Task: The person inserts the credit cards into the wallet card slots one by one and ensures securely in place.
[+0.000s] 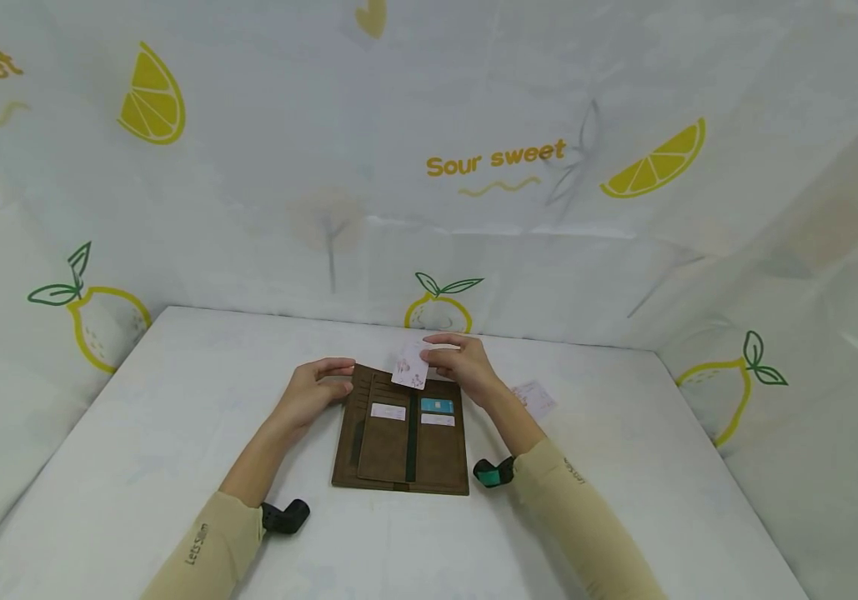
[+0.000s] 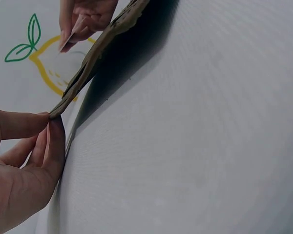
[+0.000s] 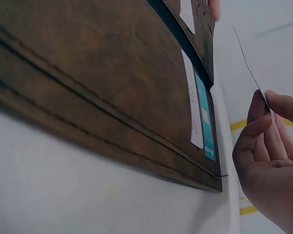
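A brown wallet (image 1: 383, 454) lies open, its left edge raised where my left hand (image 1: 307, 396) pinches the upper left corner between thumb and fingers. The left wrist view shows that hand (image 2: 27, 161) gripping the wallet's edge (image 2: 88, 61). My right hand (image 1: 466, 367) holds a pale printed card (image 1: 410, 367) above the wallet's top edge; the right wrist view shows the card (image 3: 251, 68) edge-on between thumb and fingers. In the wallet's slots sit a white card (image 1: 388, 412) on the left, and a blue card (image 1: 438, 406) with another white card (image 1: 439, 420) on the right.
Another pale printed card (image 1: 535, 399) lies on the white table (image 1: 233, 358) to the right of the wallet, partly behind my right forearm. A lemon-patterned sheet (image 1: 308, 167) hangs around the table's back and sides. Black wrist cameras (image 1: 286, 517) sit on both wrists.
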A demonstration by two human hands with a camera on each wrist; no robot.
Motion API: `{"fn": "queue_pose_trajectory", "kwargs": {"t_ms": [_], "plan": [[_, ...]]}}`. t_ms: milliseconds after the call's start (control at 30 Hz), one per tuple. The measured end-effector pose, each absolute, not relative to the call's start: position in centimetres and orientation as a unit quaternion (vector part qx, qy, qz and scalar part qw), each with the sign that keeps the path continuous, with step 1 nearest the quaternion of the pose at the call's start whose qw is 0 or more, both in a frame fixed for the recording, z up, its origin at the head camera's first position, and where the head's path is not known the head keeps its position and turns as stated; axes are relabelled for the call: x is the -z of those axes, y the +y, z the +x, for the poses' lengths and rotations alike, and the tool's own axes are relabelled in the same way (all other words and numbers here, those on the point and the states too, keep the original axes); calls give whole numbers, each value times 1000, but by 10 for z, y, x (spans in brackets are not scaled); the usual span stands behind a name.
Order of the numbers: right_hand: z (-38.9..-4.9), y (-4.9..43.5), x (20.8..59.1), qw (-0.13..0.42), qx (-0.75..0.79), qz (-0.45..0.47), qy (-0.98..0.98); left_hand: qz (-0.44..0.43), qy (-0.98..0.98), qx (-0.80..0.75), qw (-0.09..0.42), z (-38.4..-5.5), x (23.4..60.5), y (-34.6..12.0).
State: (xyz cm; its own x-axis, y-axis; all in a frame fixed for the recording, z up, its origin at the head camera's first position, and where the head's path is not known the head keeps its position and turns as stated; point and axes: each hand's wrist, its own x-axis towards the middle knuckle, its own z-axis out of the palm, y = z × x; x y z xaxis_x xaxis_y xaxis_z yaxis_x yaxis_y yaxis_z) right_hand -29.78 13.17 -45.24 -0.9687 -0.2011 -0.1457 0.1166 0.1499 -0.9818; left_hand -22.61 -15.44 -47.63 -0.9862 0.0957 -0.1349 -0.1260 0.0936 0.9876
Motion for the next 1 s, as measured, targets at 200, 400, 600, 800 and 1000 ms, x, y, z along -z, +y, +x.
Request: {"fn": "queue_pose_trajectory", "kwargs": {"t_ms": [200,400,600,800,1000], "plan": [[-297,125,456,118,649,-31,751,-14,731,-677,83,-226,475,-154],[-295,120,457,125,642,-39,755,-13,731,-678,83,-226,474,-153],[-294,118,459,131,630,-52,764,-22,732,-676,83,-226,475,-154],[-293,119,463,132,613,-73,776,-22,735,-673,84,-226,474,-153],[-293,120,466,137,599,-89,784,-20,737,-671,83,-226,475,-154]]}}
